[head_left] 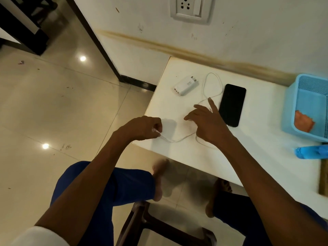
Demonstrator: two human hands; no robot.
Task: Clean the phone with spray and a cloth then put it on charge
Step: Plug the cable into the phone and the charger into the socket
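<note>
Left hand (pixel 147 127) pinching cable (pixel 179 139) end, phone (pixel 232 104) right (untouched)

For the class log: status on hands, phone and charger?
Left hand pinches cable end. Right hand on cable. Phone flat on table; charger unplugged. Nothing blocking.

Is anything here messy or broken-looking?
Nothing looks broken. The wall has a brownish stain streak running just above the white table, plus small dark marks near the socket. The white cable lies in loose loops, and the charger lies unplugged on the table.
</note>
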